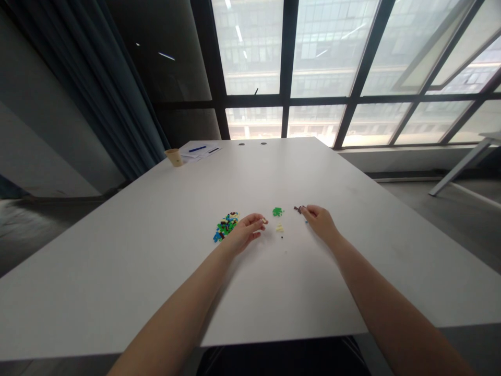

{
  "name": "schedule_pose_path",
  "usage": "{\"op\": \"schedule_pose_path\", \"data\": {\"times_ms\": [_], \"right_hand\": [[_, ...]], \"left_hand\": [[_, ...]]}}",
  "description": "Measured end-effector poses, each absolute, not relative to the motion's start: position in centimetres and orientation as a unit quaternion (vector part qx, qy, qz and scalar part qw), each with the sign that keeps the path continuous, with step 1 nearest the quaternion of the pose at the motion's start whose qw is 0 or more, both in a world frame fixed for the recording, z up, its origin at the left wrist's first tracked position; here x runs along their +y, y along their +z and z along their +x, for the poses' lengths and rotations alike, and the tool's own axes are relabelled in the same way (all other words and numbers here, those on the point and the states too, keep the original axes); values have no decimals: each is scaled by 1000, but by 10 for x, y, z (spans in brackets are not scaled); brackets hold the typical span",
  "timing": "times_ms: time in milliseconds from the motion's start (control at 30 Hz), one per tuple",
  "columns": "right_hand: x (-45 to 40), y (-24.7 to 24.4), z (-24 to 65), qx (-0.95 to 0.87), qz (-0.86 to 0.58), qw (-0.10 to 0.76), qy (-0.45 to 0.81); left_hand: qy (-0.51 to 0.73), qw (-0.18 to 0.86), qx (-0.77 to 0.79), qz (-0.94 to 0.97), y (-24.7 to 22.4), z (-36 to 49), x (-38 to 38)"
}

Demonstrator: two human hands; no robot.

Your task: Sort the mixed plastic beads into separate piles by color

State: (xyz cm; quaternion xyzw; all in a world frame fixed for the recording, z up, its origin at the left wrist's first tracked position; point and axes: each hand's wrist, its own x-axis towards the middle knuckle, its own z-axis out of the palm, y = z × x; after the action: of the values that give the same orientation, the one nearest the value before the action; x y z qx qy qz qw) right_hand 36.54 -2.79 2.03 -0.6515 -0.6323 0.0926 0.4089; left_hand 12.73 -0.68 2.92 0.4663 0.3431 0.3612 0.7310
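My left hand (250, 230) is closed in a pinch just right of a mixed pile of small toy bricks (226, 226) in blue, green, cream and brown. Between its thumb and index fingertip shows a tiny cream-and-brown piece (265, 221), too small to make out fully. My right hand (319, 218) reaches down to a little group of dark brown bricks (297, 209), fingers pressed together at its edge; whatever they hold is hidden. Green bricks (277, 211) form a small heap between the hands, with cream bricks (279, 228) nearer me. One tiny blue piece (306, 222) lies beneath my right hand.
A tiny dark piece (282, 237) lies on the white table (289, 297) in front of the cream bricks. At the far left are a tan cup (174, 157) and papers (201, 152) with a blue pen (197, 149). Two dark discs (263, 143) sit near the far edge.
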Motion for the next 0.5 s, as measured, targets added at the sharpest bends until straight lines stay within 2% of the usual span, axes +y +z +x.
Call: {"op": "schedule_pose_path", "data": {"times_ms": [267,500], "right_hand": [[-43,35,341,-717,-550,419,82],[-56,42,323,-761,-487,417,98]], "left_hand": [[327,798,308,403,25,132,-13],[297,774,321,458,26,136,-20]]}}
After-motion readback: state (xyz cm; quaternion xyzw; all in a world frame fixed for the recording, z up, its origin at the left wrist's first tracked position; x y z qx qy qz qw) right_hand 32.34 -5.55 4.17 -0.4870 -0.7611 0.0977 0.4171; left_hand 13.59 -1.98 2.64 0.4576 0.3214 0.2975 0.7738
